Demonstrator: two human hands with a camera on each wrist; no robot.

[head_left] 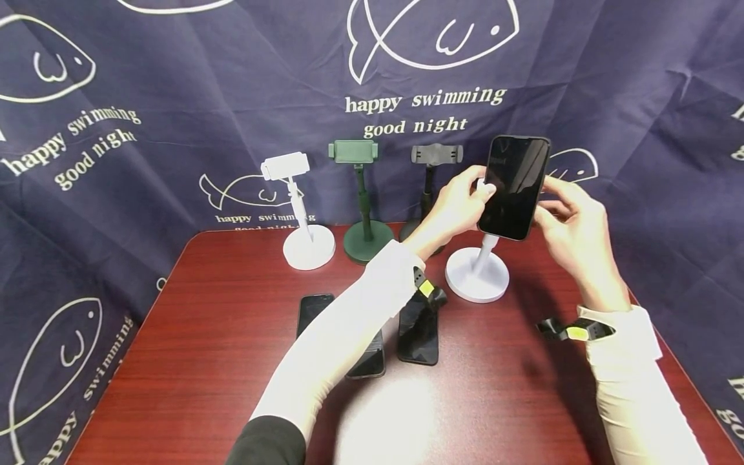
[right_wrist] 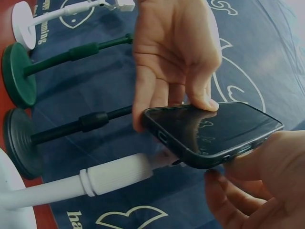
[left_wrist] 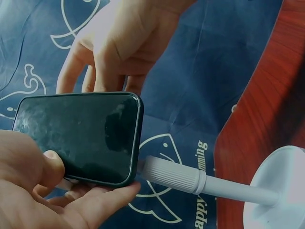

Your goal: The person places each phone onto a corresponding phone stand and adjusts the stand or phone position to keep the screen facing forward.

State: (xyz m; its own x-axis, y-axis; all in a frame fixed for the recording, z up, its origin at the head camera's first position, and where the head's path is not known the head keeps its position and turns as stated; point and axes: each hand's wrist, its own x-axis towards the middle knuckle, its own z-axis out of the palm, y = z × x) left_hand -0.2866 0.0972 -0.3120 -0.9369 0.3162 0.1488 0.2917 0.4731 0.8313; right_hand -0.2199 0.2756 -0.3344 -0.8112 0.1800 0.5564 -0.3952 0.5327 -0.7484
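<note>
A black smartphone (head_left: 514, 187) stands upright, slightly tilted, at the top of a white phone stand (head_left: 478, 274); the stand's clamp is hidden behind it. My left hand (head_left: 459, 205) grips the phone's left edge, its thumb (left_wrist: 53, 167) on the screen side and its fingers going behind. At the opposite edge, my right hand (head_left: 578, 239) holds the phone with bent fingers reaching round the back, as the left wrist view shows. In the right wrist view the phone (right_wrist: 214, 131) lies between both hands, with the stand's ribbed white neck (right_wrist: 119, 172) running up to it.
Left of the hands stand a white phone stand (head_left: 309, 247), a green one (head_left: 368, 242) and a dark grey one (head_left: 437, 155), partly behind my left arm. Two more phones lie on the red-brown table (head_left: 192, 323): one phone (head_left: 418, 336) beside my left sleeve, another (head_left: 314, 309) partly under it.
</note>
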